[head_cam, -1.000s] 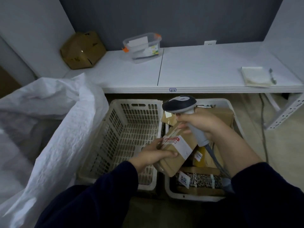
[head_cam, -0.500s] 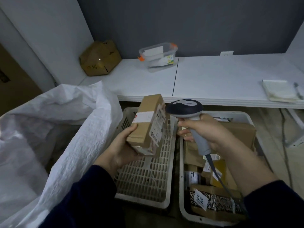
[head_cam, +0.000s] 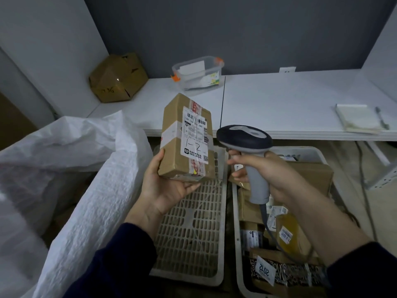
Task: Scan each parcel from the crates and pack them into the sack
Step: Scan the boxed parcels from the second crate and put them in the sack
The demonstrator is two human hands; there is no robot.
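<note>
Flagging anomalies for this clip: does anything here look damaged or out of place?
The brown cardboard box in the table's back left corner looks crushed and sits askew. The parcel held in the left hand looks intact.

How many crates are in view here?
2. The left crate looks empty, beside the sack; the right crate next to it holds parcels.

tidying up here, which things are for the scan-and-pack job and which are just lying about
Job: parcel in left hand, scanner in right hand, sack, left crate, right crate with more parcels.
Lying about: cardboard box, clear tub, pad, pen, all on the table.
</note>
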